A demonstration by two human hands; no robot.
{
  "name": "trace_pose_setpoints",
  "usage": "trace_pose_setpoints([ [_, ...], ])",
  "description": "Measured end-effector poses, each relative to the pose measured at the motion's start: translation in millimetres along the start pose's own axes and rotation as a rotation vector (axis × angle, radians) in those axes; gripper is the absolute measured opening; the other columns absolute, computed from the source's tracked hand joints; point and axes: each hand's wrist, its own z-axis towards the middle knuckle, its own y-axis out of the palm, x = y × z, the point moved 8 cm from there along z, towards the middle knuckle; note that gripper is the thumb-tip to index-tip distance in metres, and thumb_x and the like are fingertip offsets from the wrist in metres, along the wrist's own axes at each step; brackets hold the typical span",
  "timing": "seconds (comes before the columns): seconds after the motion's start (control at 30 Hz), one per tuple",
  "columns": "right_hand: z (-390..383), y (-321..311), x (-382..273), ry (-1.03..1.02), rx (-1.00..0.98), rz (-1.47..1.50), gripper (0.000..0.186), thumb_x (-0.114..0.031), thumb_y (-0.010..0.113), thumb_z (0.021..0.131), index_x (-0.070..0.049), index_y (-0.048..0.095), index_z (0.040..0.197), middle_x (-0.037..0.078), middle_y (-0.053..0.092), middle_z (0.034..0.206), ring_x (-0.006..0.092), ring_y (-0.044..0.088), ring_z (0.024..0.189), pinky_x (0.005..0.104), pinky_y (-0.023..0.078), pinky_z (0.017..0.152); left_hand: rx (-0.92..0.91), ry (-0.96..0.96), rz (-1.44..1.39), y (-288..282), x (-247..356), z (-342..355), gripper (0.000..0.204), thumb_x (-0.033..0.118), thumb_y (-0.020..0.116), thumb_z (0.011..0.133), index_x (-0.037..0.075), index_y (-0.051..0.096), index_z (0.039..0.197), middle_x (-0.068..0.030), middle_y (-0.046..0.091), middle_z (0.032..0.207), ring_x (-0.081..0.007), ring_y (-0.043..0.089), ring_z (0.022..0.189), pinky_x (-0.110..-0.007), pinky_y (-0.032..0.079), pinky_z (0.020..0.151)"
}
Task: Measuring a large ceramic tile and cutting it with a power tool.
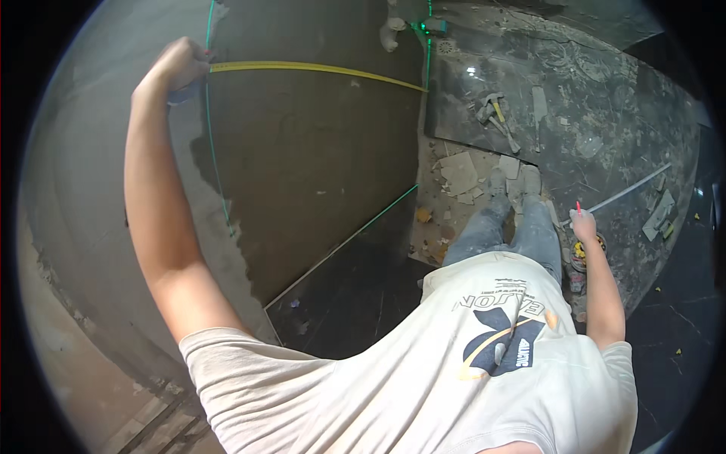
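My left hand [178, 66] is raised at the grey rendered wall [306, 166], closed on a tape measure whose yellow blade [302, 69] stretches rightward to the wall's corner. The tape's case is mostly hidden under my fingers. Green laser lines run down the wall, one beside my left hand. Down to the right, my right hand [583, 224] grips a red marker [578, 206] upright, near a long metal straightedge [628, 189] lying on the dusty floor.
A small device [434, 26] glows green in the upper corner. A hammer [494, 107], a scraper [538, 110], broken tile pieces [457, 170] and more tools [658, 214] lie on the floor by my legs. Dark tiles [340, 287] border the wall's foot, and others lie at right.
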Motion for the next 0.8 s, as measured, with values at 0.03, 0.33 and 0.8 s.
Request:
trace_pose_setpoints([
  [0.03, -2, -2, 3, 0.031, -0.006, 0.024, 0.041, -0.035, 0.052, 0.092, 0.002, 0.067, 0.084, 0.027, 0.066, 0.086, 0.0476, 0.062, 0.090, 0.0551, 0.045, 0.077, 0.011, -0.014, -0.015, -1, -1, -2, 0.024, 0.016, 0.073, 0.078, -0.003, 0.070, 0.093, -0.0194, 0.068, 0.086, -0.0310, 0.066, 0.080, -0.042, 0.053, 0.077],
  [0.33, 8, 7, 22, -0.055, 0.087, 0.016, 0.038, -0.035, 0.056, 0.093, 0.000, 0.069, 0.086, 0.019, 0.067, 0.071, 0.0342, 0.068, 0.073, 0.0445, 0.048, 0.067, 0.054, 0.035, -0.021, 5, -11, -1, 0.019, 0.013, 0.069, 0.076, -0.004, 0.069, 0.084, -0.0158, 0.063, 0.075, -0.0256, 0.061, 0.068, -0.041, 0.051, 0.069],
  [0.8, 0, -1, 6, 0.077, -0.011, 0.079, 0.042, -0.037, 0.053, 0.092, 0.002, 0.067, 0.086, 0.028, 0.067, 0.086, 0.0476, 0.063, 0.090, 0.0541, 0.046, 0.077, 0.041, 0.036, -0.012, 11, -16, 1, 0.017, 0.008, 0.067, 0.076, -0.005, 0.069, 0.086, -0.0164, 0.064, 0.079, -0.0257, 0.065, 0.077, -0.039, 0.052, 0.075],
])
